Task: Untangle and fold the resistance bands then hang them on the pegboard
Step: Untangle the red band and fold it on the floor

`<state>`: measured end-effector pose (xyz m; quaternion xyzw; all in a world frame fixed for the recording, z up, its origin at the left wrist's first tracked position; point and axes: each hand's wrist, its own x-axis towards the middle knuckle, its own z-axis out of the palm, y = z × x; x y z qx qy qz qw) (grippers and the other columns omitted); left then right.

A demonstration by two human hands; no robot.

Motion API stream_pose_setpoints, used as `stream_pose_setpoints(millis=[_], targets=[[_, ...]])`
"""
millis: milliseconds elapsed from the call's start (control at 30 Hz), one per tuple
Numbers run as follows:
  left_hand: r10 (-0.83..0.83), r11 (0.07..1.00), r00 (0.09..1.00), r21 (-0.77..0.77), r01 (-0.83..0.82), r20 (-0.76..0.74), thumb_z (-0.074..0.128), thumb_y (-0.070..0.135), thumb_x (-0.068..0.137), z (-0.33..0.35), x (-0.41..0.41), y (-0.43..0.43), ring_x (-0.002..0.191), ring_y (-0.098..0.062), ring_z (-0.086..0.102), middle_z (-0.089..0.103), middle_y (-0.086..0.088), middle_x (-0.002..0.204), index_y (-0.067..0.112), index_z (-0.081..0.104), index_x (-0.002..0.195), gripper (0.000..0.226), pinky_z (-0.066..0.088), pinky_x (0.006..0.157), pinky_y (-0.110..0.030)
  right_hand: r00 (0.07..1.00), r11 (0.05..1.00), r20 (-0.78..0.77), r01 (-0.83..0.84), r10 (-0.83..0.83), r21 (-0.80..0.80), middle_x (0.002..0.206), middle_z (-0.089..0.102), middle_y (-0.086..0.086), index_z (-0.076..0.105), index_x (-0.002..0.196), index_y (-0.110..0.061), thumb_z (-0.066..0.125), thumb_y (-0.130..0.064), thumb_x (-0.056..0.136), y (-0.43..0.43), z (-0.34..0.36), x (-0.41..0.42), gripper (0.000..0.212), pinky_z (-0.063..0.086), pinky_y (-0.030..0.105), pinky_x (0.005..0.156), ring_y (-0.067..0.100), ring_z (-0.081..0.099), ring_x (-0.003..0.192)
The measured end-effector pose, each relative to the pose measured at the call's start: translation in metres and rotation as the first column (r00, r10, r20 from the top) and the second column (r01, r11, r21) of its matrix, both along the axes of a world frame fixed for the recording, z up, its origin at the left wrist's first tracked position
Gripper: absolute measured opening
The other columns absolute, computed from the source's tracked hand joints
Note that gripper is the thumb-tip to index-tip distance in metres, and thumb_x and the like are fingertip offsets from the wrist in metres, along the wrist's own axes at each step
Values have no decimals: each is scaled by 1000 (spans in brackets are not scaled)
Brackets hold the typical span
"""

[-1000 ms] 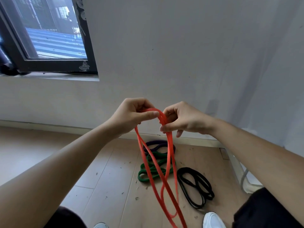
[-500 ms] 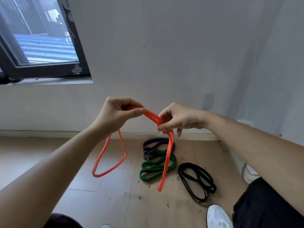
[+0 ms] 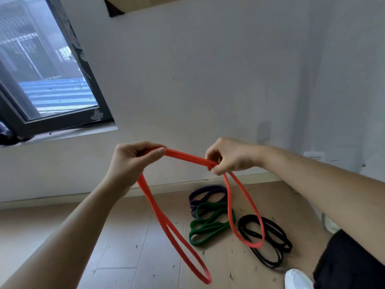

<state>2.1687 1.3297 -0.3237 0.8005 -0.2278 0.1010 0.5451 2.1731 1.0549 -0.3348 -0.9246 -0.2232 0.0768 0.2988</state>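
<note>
Left hand (image 3: 133, 161): raised before the wall, left of centre; fingers curled over and thumb laid along the top, pinching one end of the doubled stretch of the red band.
Right hand (image 3: 231, 156): raised at about the same height, right of centre, well apart from the left; thumb and fingertips closed tight on the other end of that stretch.
Red band (image 3: 187, 157): in the air, held by both hands; two strands side by side, pulled nearly straight from hand to hand, sloping slightly down to the right.
Left loop (image 3: 155, 205): hangs from under the left hand, long and narrow, slanting down and right to the near bottom centre.
Right loop (image 3: 252, 245): hangs from under the right hand, shorter and rounder; bottom seen in front of the black band.
Green band (image 3: 208, 228): on the floor in folded loops, seen between the two hanging loops.
Purple band (image 3: 205, 192): on the floor on the far side of the green one, overlapping it, close to the wall's foot.
Black band (image 3: 270, 247): on the floor just right of the green one, in long loops.
Floor (image 3: 125, 236): pale wood planks, flecked with small debris.
Window (image 3: 52, 80): dark-framed, far left, above a pale sill.
Brown board (image 3: 145, 3): top edge of view, only its lower rim visible; cannot tell what it is.
White shoe (image 3: 298, 278): near right, at the bottom edge.
</note>
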Motion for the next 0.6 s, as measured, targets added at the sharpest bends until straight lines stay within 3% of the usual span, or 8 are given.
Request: stream_pose_setpoints(millis=[100,300,467,600], targets=[[14,998,1000,-54,-15,-12,75,26,77,-2,2,4,52,-3,48,65,9,58,6,78,97,28,38,51,-13,994,999,-108,11,-7,39,75,71,-2,73,87,-15,75,-13,86,-10,-5,5,3,47,22,55,6,66,67],[59,992,995,-109,-67,-76,77,30,78,-10,6,13,59,-19,37,56,2,59,9,79,98,29,31,54,-28,971,999,-237,-34,32,-8,79,74,-2,76,93,-11,78,-16,86,-27,-10,9,8,46,23,58,4,67,71],[12,1000,985,-17,-15,-172,72,27,83,-19,10,22,57,-13,46,55,4,58,9,77,99,25,41,52,-19,957,979,-271,-46,100,200,79,71,4,76,95,-5,79,-14,87,-31,-12,6,13,44,24,59,10,63,71],[-116,957,948,224,186,-295,74,32,81,-26,8,23,63,-13,54,64,0,69,12,75,105,31,46,58,-19,963,936,-250,-9,103,351,83,71,7,75,103,-3,75,-15,90,-31,-11,5,18,47,26,64,15,63,76]])
